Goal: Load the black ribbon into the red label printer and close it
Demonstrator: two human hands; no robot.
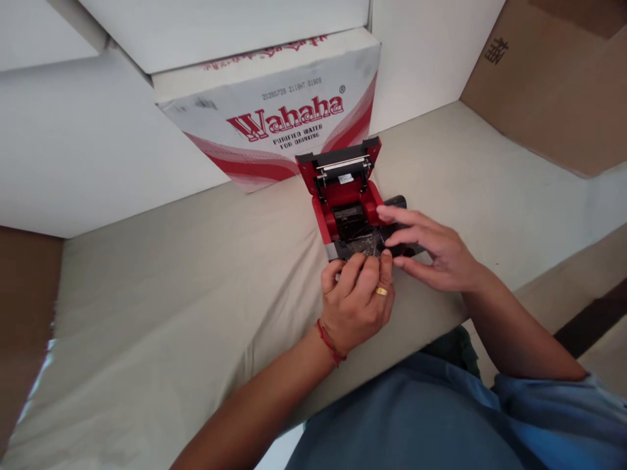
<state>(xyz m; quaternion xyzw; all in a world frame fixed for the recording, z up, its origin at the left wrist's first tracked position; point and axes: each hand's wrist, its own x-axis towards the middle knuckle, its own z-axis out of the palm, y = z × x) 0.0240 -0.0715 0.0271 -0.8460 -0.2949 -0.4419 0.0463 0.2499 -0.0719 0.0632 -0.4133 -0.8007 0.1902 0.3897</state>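
Observation:
A small red and black device that looks like a label printer (321,219) sits on the cloth-covered surface with its lid (337,160) raised. Inside lies a dark roll (349,214), and shiny black film (365,245) stretches in front of it. My left hand (360,297), with a ring and a red bracelet, curls its fingers over the printer's front edge; its fingertips are partly hidden. At the right side my right hand (434,251) has its fingers apart, the tips touching the printer's side by the film. A black cylindrical part (396,202) shows beyond those fingers.
Behind the printer stands a white and red Wahaha water carton (289,124), with white boxes (93,143) around it. A brown cardboard box (553,85) is at the back right. Wrinkled beige cloth (171,294) covers the surface, whose front edge is close to my body.

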